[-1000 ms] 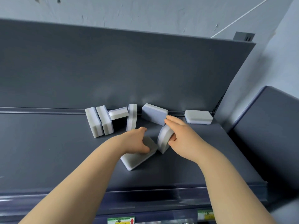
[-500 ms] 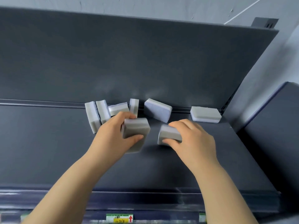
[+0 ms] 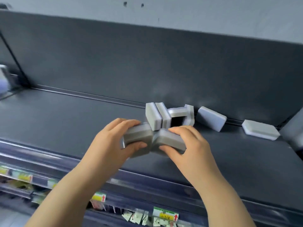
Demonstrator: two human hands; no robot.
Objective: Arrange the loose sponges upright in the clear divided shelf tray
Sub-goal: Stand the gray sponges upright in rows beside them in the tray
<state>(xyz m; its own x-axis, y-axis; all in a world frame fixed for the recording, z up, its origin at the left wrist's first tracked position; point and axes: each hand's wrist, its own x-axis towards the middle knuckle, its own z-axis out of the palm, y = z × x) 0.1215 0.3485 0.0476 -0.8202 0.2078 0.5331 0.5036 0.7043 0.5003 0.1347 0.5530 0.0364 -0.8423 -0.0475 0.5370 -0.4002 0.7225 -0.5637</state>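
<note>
My left hand (image 3: 113,143) grips a grey sponge (image 3: 139,138), and my right hand (image 3: 191,145) grips a second grey sponge (image 3: 170,141). The two held sponges touch edge to edge above the dark shelf (image 3: 65,122). Just behind them two sponges (image 3: 155,117) stand upright side by side. A third sponge (image 3: 177,111) lies across to another upright sponge (image 3: 190,114). Further right a pale blue sponge (image 3: 211,117) leans against the back panel, and one sponge (image 3: 260,131) lies flat. I cannot make out a clear divided tray.
The shelf's front rail (image 3: 147,179) carries price labels (image 3: 165,213), with packets hanging on the lower shelf (image 3: 136,217). A dark back panel (image 3: 147,63) rises behind the sponges. A blurred object (image 3: 5,81) sits at the far left.
Both hands have lifted their sponges and brought them together in front of the upright pair. The view has swung left, so the sponges now appear further right.
</note>
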